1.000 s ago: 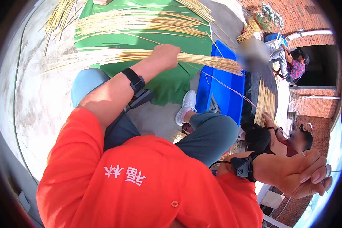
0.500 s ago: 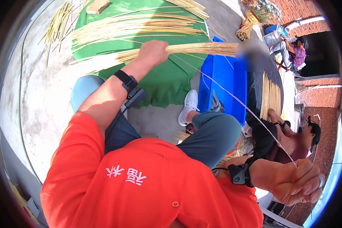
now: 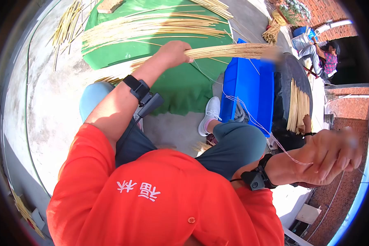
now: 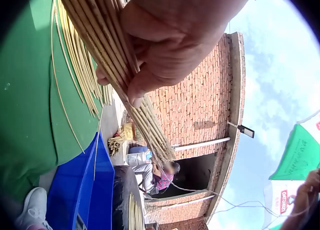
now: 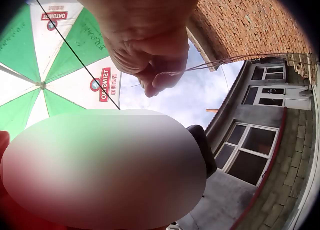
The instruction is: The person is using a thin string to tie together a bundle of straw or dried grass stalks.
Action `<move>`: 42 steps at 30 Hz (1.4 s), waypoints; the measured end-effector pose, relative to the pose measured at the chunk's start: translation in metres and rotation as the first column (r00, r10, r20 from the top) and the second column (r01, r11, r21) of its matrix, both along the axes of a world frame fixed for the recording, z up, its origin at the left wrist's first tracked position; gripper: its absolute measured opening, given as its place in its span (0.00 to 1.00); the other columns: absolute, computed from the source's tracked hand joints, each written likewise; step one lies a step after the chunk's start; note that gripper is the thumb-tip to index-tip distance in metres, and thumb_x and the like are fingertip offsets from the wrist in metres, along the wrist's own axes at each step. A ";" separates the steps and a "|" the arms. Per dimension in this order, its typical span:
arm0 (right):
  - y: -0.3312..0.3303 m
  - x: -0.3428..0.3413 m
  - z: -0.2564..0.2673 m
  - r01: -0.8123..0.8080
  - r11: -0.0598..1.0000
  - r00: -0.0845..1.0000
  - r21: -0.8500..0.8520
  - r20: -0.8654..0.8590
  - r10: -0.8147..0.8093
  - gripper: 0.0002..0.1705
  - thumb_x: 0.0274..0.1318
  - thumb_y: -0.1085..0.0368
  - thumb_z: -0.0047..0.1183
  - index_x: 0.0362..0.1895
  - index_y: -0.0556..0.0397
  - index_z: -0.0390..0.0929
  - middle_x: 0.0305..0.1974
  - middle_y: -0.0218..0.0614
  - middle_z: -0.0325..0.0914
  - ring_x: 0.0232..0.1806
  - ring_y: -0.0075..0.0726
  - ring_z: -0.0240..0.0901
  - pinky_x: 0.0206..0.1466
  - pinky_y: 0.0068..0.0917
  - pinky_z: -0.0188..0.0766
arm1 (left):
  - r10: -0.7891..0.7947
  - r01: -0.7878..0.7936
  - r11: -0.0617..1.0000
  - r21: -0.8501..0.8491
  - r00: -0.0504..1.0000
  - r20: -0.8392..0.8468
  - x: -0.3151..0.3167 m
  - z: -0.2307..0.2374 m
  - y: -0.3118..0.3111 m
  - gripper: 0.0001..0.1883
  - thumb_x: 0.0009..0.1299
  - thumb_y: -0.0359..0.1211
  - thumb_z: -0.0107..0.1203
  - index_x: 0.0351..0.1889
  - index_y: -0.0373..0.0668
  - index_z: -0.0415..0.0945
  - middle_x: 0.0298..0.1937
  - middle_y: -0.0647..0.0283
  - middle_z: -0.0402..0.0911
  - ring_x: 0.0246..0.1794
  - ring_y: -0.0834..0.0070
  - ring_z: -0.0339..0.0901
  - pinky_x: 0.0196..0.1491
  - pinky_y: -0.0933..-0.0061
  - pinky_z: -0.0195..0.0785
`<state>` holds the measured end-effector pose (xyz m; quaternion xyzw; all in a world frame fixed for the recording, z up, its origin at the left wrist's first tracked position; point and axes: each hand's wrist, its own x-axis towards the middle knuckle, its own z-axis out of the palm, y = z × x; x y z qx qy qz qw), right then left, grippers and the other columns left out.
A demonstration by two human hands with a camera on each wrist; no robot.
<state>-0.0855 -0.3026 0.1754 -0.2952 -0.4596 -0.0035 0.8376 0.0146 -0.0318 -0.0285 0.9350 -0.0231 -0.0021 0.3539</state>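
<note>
My left hand (image 3: 174, 53) grips a bundle of thin straw-coloured stalks (image 3: 229, 51), held level over a green cloth. In the left wrist view the thumb and fingers wrap round the bundle (image 4: 100, 40); its far end tapers into finer tips. Out to the right, my right hand (image 3: 332, 156) is raised with curled fingers holding a thin pinkish string (image 3: 256, 122). That string runs slackly, doubled in part, from near the bundle across a blue bin to the right hand. In the right wrist view the string (image 5: 225, 63) leads from the pinched fingertips.
More stalks (image 3: 151, 26) lie spread on the green cloth (image 3: 180, 90), with a brick (image 3: 109, 5) at its far edge. A blue bin (image 3: 246, 86) stands beside my white shoe (image 3: 211, 110). Two other people sit at the right, one near a dark surface bearing stalks (image 3: 298, 106).
The right hand dropped a little at first, then rose, and the string went from nearly straight to slack. The left hand keeps its grip on the stalks, whose tip end now angles slightly higher.
</note>
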 end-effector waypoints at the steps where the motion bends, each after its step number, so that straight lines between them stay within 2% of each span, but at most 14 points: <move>1: 0.015 0.012 -0.012 0.214 0.958 0.974 -0.192 -0.036 -0.225 0.02 0.58 0.71 0.46 0.36 0.55 0.67 0.21 0.38 0.66 0.14 0.21 0.63 0.15 0.17 0.62 | -0.002 0.002 1.000 0.012 1.000 -0.006 0.001 0.004 0.003 0.16 0.58 0.38 0.58 0.42 0.42 0.78 0.38 0.53 0.79 0.41 0.60 0.76 0.42 0.63 0.68; 2: 0.033 0.029 -0.033 0.340 0.885 0.923 -0.318 -0.068 -0.380 0.06 0.62 0.67 0.42 0.42 0.54 0.64 0.21 0.40 0.68 0.15 0.24 0.64 0.15 0.17 0.63 | -0.048 0.038 0.992 -0.124 0.996 -0.079 0.003 0.007 0.006 0.17 0.58 0.35 0.58 0.45 0.40 0.76 0.37 0.56 0.79 0.39 0.66 0.76 0.42 0.67 0.67; 3: 0.044 0.048 -0.057 0.289 0.838 0.930 -0.463 -0.074 -0.361 0.06 0.62 0.66 0.43 0.41 0.53 0.65 0.23 0.40 0.71 0.16 0.23 0.66 0.16 0.16 0.63 | -0.101 0.060 0.964 -0.261 0.984 -0.146 0.003 0.010 0.009 0.18 0.58 0.32 0.58 0.47 0.39 0.75 0.36 0.60 0.80 0.38 0.71 0.75 0.43 0.71 0.66; 4: 0.056 0.059 -0.079 0.260 0.753 0.897 -0.605 -0.137 -0.420 0.06 0.62 0.65 0.44 0.40 0.52 0.65 0.25 0.39 0.73 0.16 0.22 0.66 0.16 0.16 0.61 | -0.102 0.060 0.966 -0.253 0.982 -0.159 0.003 0.011 0.013 0.18 0.58 0.32 0.58 0.47 0.39 0.75 0.36 0.60 0.80 0.38 0.71 0.75 0.43 0.71 0.66; 6: 0.072 0.080 -0.124 0.116 0.667 0.887 -0.736 -0.226 -0.404 0.05 0.61 0.66 0.45 0.39 0.51 0.67 0.24 0.33 0.74 0.15 0.18 0.66 0.15 0.14 0.60 | -0.236 0.133 0.868 -0.479 0.958 -0.162 0.002 0.015 0.021 0.19 0.60 0.30 0.55 0.50 0.35 0.73 0.37 0.63 0.78 0.39 0.76 0.73 0.44 0.75 0.66; 7: 0.075 0.085 -0.139 0.109 0.675 0.881 -0.730 -0.243 -0.405 0.05 0.61 0.66 0.45 0.39 0.51 0.67 0.24 0.33 0.74 0.15 0.18 0.66 0.15 0.14 0.60 | -0.239 0.131 0.872 -0.471 0.955 -0.177 -0.001 0.020 0.023 0.19 0.60 0.30 0.55 0.50 0.35 0.73 0.37 0.63 0.78 0.39 0.76 0.73 0.44 0.75 0.66; 9: 0.079 0.087 -0.159 0.020 0.490 0.843 -0.871 -0.249 -0.477 0.04 0.60 0.68 0.45 0.40 0.52 0.69 0.23 0.30 0.73 0.15 0.17 0.65 0.15 0.13 0.59 | -0.245 0.038 0.769 -0.638 0.939 -0.240 -0.006 0.028 0.023 0.18 0.61 0.30 0.54 0.50 0.33 0.73 0.39 0.63 0.78 0.39 0.77 0.73 0.45 0.77 0.65; 10: 0.081 0.084 -0.159 0.016 0.491 0.839 -0.871 -0.256 -0.481 0.04 0.60 0.68 0.45 0.40 0.52 0.69 0.23 0.30 0.73 0.15 0.17 0.65 0.15 0.13 0.59 | -0.281 0.073 0.752 -0.655 0.934 -0.219 -0.005 0.027 0.023 0.18 0.62 0.30 0.52 0.50 0.33 0.73 0.38 0.63 0.78 0.39 0.77 0.73 0.46 0.79 0.64; 12: 0.086 0.077 -0.156 0.023 0.403 0.845 -0.915 -0.198 -0.497 0.05 0.59 0.69 0.46 0.38 0.53 0.72 0.21 0.29 0.73 0.14 0.16 0.64 0.15 0.13 0.58 | -0.307 0.101 0.741 -0.664 0.930 -0.201 -0.002 0.026 0.024 0.18 0.62 0.30 0.52 0.50 0.33 0.73 0.38 0.63 0.78 0.39 0.78 0.73 0.47 0.79 0.64; 13: 0.086 0.075 -0.157 0.014 0.402 0.844 -0.916 -0.205 -0.496 0.05 0.59 0.69 0.46 0.38 0.53 0.72 0.21 0.29 0.73 0.14 0.16 0.64 0.15 0.13 0.58 | -0.332 0.130 0.728 -0.673 0.926 -0.180 -0.003 0.025 0.024 0.18 0.62 0.30 0.52 0.50 0.33 0.73 0.38 0.64 0.78 0.40 0.78 0.73 0.47 0.79 0.64; 15: 0.087 0.073 -0.161 0.098 0.296 0.832 -0.950 -0.085 -0.548 0.05 0.57 0.68 0.47 0.35 0.55 0.73 0.18 0.28 0.72 0.13 0.14 0.62 0.15 0.14 0.57 | -0.319 0.126 0.747 -0.653 0.929 -0.186 -0.003 0.024 0.022 0.18 0.62 0.30 0.52 0.50 0.33 0.73 0.39 0.64 0.79 0.40 0.79 0.73 0.47 0.79 0.64; 37: 0.092 0.071 -0.165 0.089 0.294 0.810 -0.952 -0.103 -0.578 0.05 0.55 0.67 0.49 0.31 0.55 0.74 0.14 0.26 0.72 0.11 0.13 0.59 0.14 0.15 0.55 | -0.247 0.113 0.799 -0.591 0.957 -0.151 -0.011 0.030 0.014 0.17 0.62 0.28 0.52 0.49 0.32 0.73 0.42 0.63 0.78 0.42 0.79 0.73 0.49 0.80 0.64; 42: 0.092 0.071 -0.164 0.087 0.300 0.813 -0.950 -0.106 -0.573 0.05 0.55 0.67 0.49 0.30 0.55 0.74 0.14 0.26 0.71 0.11 0.13 0.58 0.14 0.15 0.54 | -0.246 0.085 0.778 -0.623 0.953 -0.178 -0.013 0.032 0.014 0.17 0.63 0.29 0.52 0.49 0.32 0.73 0.41 0.64 0.78 0.41 0.80 0.73 0.48 0.80 0.64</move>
